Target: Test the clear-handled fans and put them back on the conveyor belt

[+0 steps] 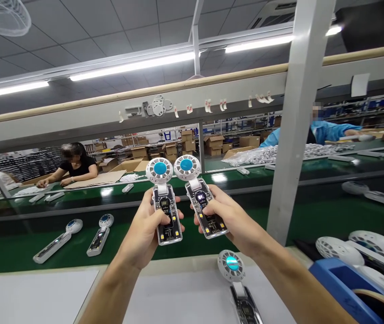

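My left hand (149, 225) is wrapped round a handheld fan (167, 225) with a white round head, a blue centre and a dark circuit-board body; the thumb lies on its front. In my right hand (227, 211) is a matching fan (208, 220), its small display lit, the thumb also on its face. Both fans are upright, their heads side by side. Below my right hand, a third fan (246, 306) lies on the white work surface (178, 297), cut off by the bottom edge.
A green conveyor (77, 263) carries fans, two of them at left. At lower right, a blue bin (343, 288) stands beside several white fans. A white post (288, 135) rises right of centre. People work across the line, near cardboard boxes and small white parts.
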Demonstrator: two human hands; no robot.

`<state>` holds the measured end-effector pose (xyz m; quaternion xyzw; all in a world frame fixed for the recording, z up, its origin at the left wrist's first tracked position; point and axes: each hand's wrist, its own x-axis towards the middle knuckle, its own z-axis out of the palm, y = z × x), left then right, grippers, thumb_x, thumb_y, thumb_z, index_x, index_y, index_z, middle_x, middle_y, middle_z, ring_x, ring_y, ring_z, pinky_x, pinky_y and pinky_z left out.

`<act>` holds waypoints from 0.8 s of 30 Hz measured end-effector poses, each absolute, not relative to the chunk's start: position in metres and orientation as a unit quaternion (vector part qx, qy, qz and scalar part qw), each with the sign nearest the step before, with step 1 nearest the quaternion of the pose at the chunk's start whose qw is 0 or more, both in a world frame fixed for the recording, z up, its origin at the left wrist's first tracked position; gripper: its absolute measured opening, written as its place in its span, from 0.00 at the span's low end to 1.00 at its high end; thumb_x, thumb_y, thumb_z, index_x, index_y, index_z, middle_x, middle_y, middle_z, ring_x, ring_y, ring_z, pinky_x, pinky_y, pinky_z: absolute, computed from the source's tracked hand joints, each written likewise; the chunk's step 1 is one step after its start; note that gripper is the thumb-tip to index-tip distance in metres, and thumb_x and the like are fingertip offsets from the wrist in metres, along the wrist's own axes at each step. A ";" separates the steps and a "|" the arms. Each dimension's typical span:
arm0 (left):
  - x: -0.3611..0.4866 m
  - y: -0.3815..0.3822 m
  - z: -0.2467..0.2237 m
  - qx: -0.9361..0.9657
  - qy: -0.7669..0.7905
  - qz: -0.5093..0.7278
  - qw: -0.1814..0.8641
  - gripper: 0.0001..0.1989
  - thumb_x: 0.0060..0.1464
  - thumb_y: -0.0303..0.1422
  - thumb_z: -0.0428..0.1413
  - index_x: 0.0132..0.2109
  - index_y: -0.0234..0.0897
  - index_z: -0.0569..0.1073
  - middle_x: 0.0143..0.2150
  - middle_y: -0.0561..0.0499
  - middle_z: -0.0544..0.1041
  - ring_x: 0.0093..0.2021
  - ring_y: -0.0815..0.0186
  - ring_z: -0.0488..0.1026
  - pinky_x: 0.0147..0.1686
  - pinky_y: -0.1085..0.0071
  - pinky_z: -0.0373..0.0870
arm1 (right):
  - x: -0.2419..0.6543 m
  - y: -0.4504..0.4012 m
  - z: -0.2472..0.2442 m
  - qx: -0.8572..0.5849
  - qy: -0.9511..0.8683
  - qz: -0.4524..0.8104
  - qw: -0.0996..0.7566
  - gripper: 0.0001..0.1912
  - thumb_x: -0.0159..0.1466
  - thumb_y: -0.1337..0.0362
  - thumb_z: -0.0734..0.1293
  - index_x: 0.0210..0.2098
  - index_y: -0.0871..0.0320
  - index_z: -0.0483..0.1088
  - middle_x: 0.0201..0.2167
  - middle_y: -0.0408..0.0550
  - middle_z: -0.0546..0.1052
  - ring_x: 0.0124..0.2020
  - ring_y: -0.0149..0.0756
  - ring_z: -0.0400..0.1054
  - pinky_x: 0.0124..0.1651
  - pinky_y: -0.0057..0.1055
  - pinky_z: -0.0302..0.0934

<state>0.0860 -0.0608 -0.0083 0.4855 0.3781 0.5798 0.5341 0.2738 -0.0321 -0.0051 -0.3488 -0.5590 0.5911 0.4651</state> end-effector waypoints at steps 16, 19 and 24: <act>0.087 -0.060 -0.010 0.476 0.371 0.591 0.535 0.31 0.45 0.22 0.56 0.57 0.43 0.64 0.52 0.48 0.76 0.37 0.64 0.77 0.32 0.67 0.79 | 0.277 -0.033 -0.008 -0.321 -0.562 0.607 0.461 0.22 0.54 0.67 0.65 0.49 0.54 0.64 0.37 0.45 0.77 0.32 0.36 0.73 0.31 0.31 0.68; 0.088 -0.061 -0.009 0.478 0.378 0.585 0.535 0.30 0.45 0.22 0.55 0.57 0.43 0.64 0.51 0.48 0.76 0.35 0.64 0.77 0.31 0.68 0.78 | 0.278 -0.034 -0.008 -0.327 -0.567 0.604 0.456 0.22 0.55 0.67 0.65 0.50 0.55 0.63 0.32 0.44 0.77 0.30 0.35 0.72 0.30 0.30 0.67; 0.089 -0.061 -0.008 0.467 0.382 0.594 0.532 0.29 0.44 0.22 0.56 0.55 0.42 0.65 0.52 0.47 0.76 0.35 0.64 0.78 0.32 0.67 0.78 | 0.278 -0.034 -0.007 -0.331 -0.569 0.607 0.444 0.23 0.56 0.66 0.65 0.51 0.56 0.63 0.28 0.44 0.77 0.28 0.35 0.71 0.29 0.29 0.67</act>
